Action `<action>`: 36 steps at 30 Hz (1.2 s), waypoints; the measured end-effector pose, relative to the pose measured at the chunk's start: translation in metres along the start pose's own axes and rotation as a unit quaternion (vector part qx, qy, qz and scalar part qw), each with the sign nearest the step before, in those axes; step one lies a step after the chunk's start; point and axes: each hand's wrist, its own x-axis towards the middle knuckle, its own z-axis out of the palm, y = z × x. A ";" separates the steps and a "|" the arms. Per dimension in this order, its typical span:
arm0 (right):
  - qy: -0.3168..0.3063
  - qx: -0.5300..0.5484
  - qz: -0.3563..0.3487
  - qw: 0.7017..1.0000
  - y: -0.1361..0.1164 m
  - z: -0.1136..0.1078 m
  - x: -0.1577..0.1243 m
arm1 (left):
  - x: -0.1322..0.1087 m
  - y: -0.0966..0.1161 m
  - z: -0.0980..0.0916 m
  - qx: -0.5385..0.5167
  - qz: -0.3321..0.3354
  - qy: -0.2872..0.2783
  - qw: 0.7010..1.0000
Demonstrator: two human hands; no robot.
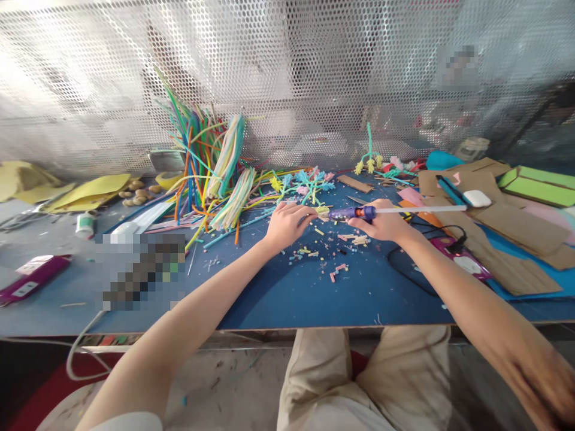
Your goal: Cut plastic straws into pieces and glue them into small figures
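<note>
**While the glue gun (348, 214) points left, a yellow piece (322, 211) sits at its tip**

As both lie low over the middle of the worktop (291, 299), gun and piece are close together; whether they touch, cannot tell. Right hand (381, 220): wrapped around the gun, glue stick (422, 209) jutting out behind. Left hand (290, 224): fingers pinched, apparently on the piece.

Technique, my judgement: brace the left wrist on the worktop, squeeze gently for a small bead, hold fingertips clear of the hot tip, and press the join until it sets.

Nearby: cut scraps (357, 239) in front, best swept aside lest they stick to glue; fuzzy flowers (309, 182) behind. Farther left, pipe cleaners (202, 161) in bunches. On the right, a black cord (406, 275), a power strip (462, 260) and cardboard (512, 224). Cord slack should be minded.
</note>
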 end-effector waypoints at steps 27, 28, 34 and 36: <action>-0.201 -0.100 0.077 0.971 0.041 -0.015 -0.005 | 0.004 0.003 -0.005 0.017 -0.127 0.020 0.992; -0.230 -0.050 0.036 0.971 0.036 -0.016 -0.002 | 0.004 0.003 -0.005 0.020 -0.127 0.017 0.992; -0.350 0.091 0.037 0.932 0.016 -0.017 0.005 | 0.003 0.001 -0.002 0.021 -0.117 0.013 0.993; -0.358 0.088 0.049 0.928 0.016 -0.018 0.004 | 0.002 0.000 -0.001 0.020 -0.113 0.013 0.993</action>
